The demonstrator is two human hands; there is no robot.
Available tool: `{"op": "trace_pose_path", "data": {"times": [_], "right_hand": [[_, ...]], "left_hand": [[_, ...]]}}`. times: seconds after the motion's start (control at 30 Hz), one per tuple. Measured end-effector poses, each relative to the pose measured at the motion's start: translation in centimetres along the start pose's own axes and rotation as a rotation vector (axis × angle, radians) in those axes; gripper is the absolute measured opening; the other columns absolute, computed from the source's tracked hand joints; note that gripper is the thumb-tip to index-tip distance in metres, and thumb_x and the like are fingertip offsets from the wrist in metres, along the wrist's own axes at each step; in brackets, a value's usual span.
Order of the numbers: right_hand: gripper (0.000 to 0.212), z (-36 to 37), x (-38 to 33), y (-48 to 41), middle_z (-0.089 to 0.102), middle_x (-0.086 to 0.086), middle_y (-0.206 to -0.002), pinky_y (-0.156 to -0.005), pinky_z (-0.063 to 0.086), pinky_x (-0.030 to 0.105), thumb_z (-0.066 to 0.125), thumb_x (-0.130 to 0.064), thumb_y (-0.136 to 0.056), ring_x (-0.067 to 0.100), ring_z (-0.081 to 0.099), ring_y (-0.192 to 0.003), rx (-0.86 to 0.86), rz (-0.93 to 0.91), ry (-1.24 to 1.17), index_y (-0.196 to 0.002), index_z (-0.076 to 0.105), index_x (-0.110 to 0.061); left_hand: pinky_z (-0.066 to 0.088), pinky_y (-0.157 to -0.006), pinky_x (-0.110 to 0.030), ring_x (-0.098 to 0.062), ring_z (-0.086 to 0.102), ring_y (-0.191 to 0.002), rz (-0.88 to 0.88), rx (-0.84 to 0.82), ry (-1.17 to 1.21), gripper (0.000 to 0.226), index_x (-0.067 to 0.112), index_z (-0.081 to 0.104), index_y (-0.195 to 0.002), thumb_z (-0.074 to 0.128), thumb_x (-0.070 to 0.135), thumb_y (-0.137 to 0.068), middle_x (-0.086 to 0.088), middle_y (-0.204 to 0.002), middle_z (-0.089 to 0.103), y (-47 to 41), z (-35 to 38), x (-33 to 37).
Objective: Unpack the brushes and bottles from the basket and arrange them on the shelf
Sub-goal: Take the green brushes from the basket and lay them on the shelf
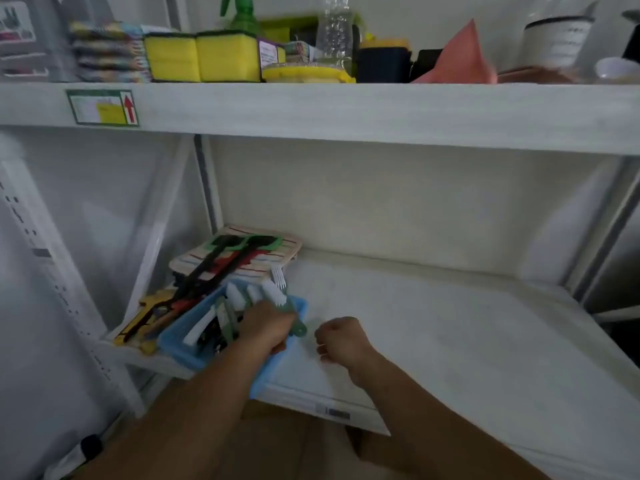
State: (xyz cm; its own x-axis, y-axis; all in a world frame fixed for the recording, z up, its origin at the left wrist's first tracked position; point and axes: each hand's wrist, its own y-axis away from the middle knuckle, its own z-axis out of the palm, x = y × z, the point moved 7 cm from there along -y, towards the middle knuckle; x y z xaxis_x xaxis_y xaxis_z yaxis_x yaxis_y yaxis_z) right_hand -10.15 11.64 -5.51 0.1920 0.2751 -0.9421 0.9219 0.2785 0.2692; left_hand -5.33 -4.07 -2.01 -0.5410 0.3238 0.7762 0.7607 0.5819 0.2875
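A blue plastic basket (187, 336) sits at the left front of the lower white shelf (450, 323). White-bristled brushes with green handles (256, 294) stick up out of it. My left hand (268, 329) is inside the basket, closed around the green brush handles, one handle end poking out at the right. My right hand (341, 337) hovers just right of the basket over the bare shelf, fingers curled in a loose fist with nothing visible in it. More dark items lie in the basket, blurred.
Behind the basket lies a striped cloth stack (242, 258) with green, black and red utensils on it. The upper shelf (346, 112) carries yellow sponges (201, 57), a green spray bottle (244, 12), a clear bottle (334, 32) and a pink cloth (460, 53).
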Motion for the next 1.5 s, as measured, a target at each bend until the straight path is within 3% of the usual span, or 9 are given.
{"op": "trace_pose_path", "data": {"times": [0.23,0.4,0.6,0.73,0.9,1.03,1.3,1.43,1.5], "right_hand": [[0.010,3.4,0.6,-2.4,0.063,0.017,-0.065,-0.050,0.052,0.026,0.071,-0.002,-0.084,0.019,0.059,-0.048,-0.018,0.093,-0.146,-0.074,0.070,0.001],[0.007,1.9,-0.1,-0.4,0.064,0.016,-0.066,-0.052,0.054,0.026,0.069,0.003,-0.086,0.017,0.059,-0.050,-0.048,0.080,-0.371,-0.080,0.070,0.003],[0.017,-7.4,1.3,3.0,0.067,0.012,-0.072,-0.059,0.056,0.025,0.066,-0.005,-0.092,0.016,0.060,-0.061,-0.048,0.068,-0.654,-0.104,0.068,0.007],[0.018,-18.0,4.8,6.4,0.065,0.012,-0.072,-0.056,0.056,0.024,0.064,-0.004,-0.093,0.017,0.060,-0.061,0.125,0.045,-0.716,-0.104,0.067,0.009],[0.017,-31.5,11.9,13.1,0.066,0.019,-0.078,-0.066,0.057,0.033,0.064,-0.004,-0.093,0.024,0.062,-0.067,0.513,0.108,-0.615,-0.098,0.069,0.011],[0.013,-38.2,17.4,16.9,0.068,0.022,-0.076,-0.054,0.058,0.029,0.066,-0.002,-0.091,0.026,0.063,-0.064,0.791,0.213,-0.577,-0.090,0.069,0.011],[0.022,-41.2,20.3,16.2,0.069,0.021,-0.068,-0.059,0.060,0.038,0.071,-0.014,-0.091,0.031,0.064,-0.060,0.827,0.314,-0.353,-0.084,0.072,0.007],[0.039,-41.1,18.5,16.8,0.073,0.012,-0.073,-0.052,0.058,0.035,0.063,-0.028,-0.094,0.029,0.070,-0.060,0.830,0.367,0.110,-0.127,0.060,-0.007],[0.036,-40.5,16.9,16.7,0.072,0.005,-0.081,-0.062,0.061,0.040,0.061,-0.033,-0.092,0.026,0.070,-0.068,0.845,0.336,0.314,-0.124,0.063,-0.016]], "left_hand": [[0.059,-0.057,-0.041,-0.033,0.071,-0.061,-0.087,0.055,0.139,0.021,-0.003,0.066,-0.075,0.058,0.016,-0.077,-0.017,-0.065,0.072,-1.8,-0.1,-1.6],[0.037,-0.036,-0.020,-0.020,0.048,-0.040,-0.082,0.046,0.419,0.016,-0.001,0.061,-0.071,0.053,0.001,-0.085,-0.015,-0.056,0.058,1.6,-1.1,-2.7],[0.049,-0.039,-0.025,-0.021,0.057,-0.050,0.031,0.057,0.621,0.014,-0.002,0.063,-0.089,0.054,0.006,-0.095,-0.019,-0.081,0.071,7.0,1.8,-1.5],[0.050,-0.045,-0.029,-0.022,0.060,-0.046,0.111,-0.154,0.564,0.013,0.004,0.062,-0.089,0.054,0.011,-0.096,-0.017,-0.074,0.075,10.2,10.2,1.4],[0.051,-0.048,-0.028,-0.021,0.060,-0.044,0.055,-0.483,0.467,0.016,0.002,0.063,-0.094,0.052,0.014,-0.098,-0.016,-0.072,0.074,14.4,24.0,4.4],[0.051,-0.047,-0.025,-0.018,0.060,-0.043,0.073,-0.561,0.336,0.017,0.006,0.063,-0.091,0.050,0.015,-0.098,-0.015,-0.071,0.074,16.8,31.7,6.6],[0.047,-0.043,-0.022,-0.020,0.059,-0.049,0.125,-0.533,0.170,0.020,0.007,0.055,-0.100,0.047,0.025,-0.098,-0.019,-0.086,0.071,18.4,37.4,10.1],[0.046,-0.040,-0.021,-0.018,0.061,-0.055,0.145,-0.590,0.088,0.016,0.020,0.039,-0.110,0.047,0.026,-0.098,-0.017,-0.095,0.071,18.7,35.4,9.5],[0.044,-0.039,-0.020,-0.017,0.060,-0.056,0.209,-0.594,0.054,0.026,0.024,0.044,-0.122,0.048,0.030,-0.097,-0.013,-0.092,0.071,18.1,32.7,9.0]]}}
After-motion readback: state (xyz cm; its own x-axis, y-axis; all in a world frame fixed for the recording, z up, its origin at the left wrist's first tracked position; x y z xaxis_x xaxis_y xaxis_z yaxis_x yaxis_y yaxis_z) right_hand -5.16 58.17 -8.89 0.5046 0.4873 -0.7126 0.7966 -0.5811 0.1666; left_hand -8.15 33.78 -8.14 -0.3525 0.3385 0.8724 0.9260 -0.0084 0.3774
